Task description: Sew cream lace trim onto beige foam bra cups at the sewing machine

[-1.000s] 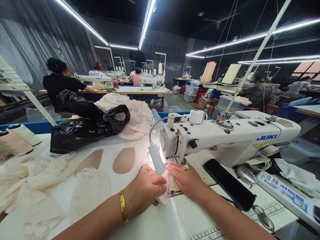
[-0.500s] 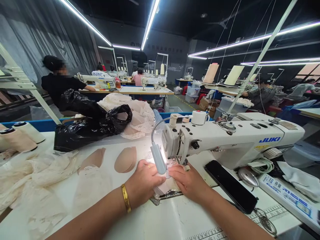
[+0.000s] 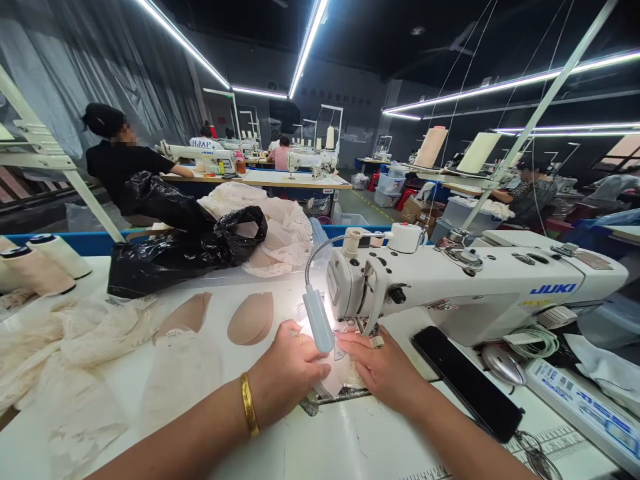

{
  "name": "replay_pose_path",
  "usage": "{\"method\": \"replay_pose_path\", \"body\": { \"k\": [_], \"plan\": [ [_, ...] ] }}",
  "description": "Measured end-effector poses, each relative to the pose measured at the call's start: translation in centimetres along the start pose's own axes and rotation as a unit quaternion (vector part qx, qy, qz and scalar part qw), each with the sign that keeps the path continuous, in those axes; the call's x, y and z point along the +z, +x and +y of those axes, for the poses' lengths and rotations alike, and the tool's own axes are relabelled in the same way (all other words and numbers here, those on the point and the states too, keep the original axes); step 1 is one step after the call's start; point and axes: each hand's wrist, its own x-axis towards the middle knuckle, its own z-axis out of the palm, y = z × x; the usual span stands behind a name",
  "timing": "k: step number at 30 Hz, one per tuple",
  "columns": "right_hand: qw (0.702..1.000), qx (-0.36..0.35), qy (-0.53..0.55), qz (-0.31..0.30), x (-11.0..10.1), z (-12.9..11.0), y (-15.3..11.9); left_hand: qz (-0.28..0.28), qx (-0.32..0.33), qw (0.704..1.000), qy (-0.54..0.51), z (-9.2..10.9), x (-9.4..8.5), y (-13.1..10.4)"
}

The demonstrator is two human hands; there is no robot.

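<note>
Left hand [image 3: 287, 367] and right hand [image 3: 385, 370] set near each other, just apart. Pale cloth [image 3: 330, 385] touched by curled left hand; whether pinched, cannot be told. Cloth pressed by outstretched right hand. Cloth placed under needle end of sewing machine [image 3: 475, 267], partly hidden behind small lamp [image 3: 318, 321]. Phone [image 3: 467, 383] laid beside right hand.

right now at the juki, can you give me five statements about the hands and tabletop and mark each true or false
1. The left hand and right hand both touch pale fabric. True.
2. A gold bangle circles the right wrist. False: the gold bangle is on the left wrist.
3. The gooseneck lamp at the JUKI sewing machine is lit. True.
4. A black plastic bag hangs from the machine. False: the black plastic bag lies left of it.
5. A black phone lies right of the right hand. True.
</note>
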Motion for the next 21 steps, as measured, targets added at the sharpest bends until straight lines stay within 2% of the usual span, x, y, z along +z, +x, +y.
{"method": "replay_pose_path", "body": {
  "k": [6,15,21],
  "plan": [
    [0.999,-0.016,-0.021,0.021,0.3,0.1,0.0,0.012,-0.011,0.999,0.035,0.2,0.3,0.1],
    [1.0,-0.011,-0.017,0.012,0.2,0.3,-0.2,0.036,-0.025,0.999,0.029,0.6,0.6,0.1],
    [0.996,-0.012,0.035,0.077,-1.0,0.7,-0.3,0.029,-0.03,0.999,0.03,0.8,0.7,0.0]
  ]
}}
